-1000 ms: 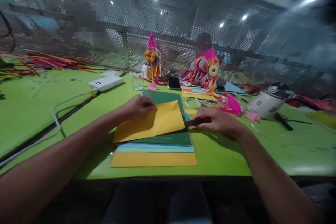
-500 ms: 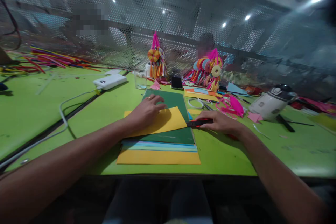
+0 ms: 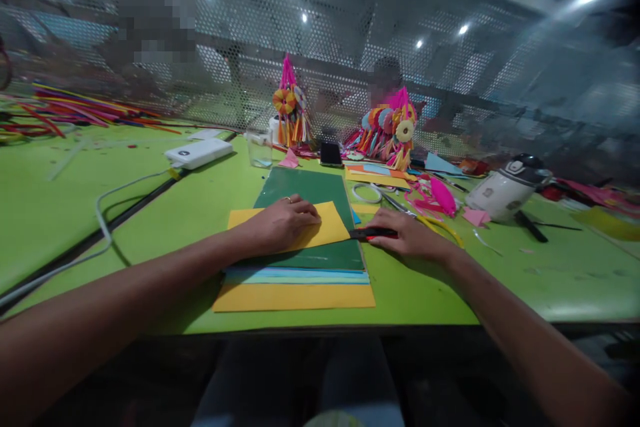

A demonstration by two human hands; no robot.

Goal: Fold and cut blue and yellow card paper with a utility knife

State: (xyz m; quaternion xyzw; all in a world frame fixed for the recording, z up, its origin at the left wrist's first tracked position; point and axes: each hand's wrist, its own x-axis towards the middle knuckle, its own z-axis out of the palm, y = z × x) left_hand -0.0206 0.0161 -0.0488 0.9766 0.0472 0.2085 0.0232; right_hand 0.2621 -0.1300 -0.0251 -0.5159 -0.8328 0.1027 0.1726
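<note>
- Left hand (image 3: 283,223) lies flat, palm down, fingers spread narrowly and pressing on the folded yellow sheet (image 3: 327,225); nothing is gripped.
- The yellow sheet sits on the green sheet (image 3: 307,188), across its near half, its right corner close to the green sheet's right edge.
- The green sheet tops a stack of paper (image 3: 295,285): pale blue layers peek out at the green sheet's near edge, and a wide yellow-orange one lies lowest and nearest the person.
- Right hand (image 3: 413,237) rests on the green table (image 3: 60,207) just right of the green sheet, fingers curled over a red-and-black cutter (image 3: 373,233); the cutter's tip points at the green sheet's right edge, right by the yellow sheet's corner.
- Beyond the green sheet: a dark phone (image 3: 331,153), a clear glass (image 3: 260,148) to its far left, and two bright tasselled paper decorations (image 3: 287,110).
- Left of the green sheet, well apart, a white power bank (image 3: 199,153) with a cable trailing across the table.
- Right of the green sheet, past the right hand, pink paper scraps (image 3: 440,195), then a white appliance (image 3: 507,190) farther out.
- Far behind the green sheet a perforated metal screen (image 3: 350,27) closes the bench.
</note>
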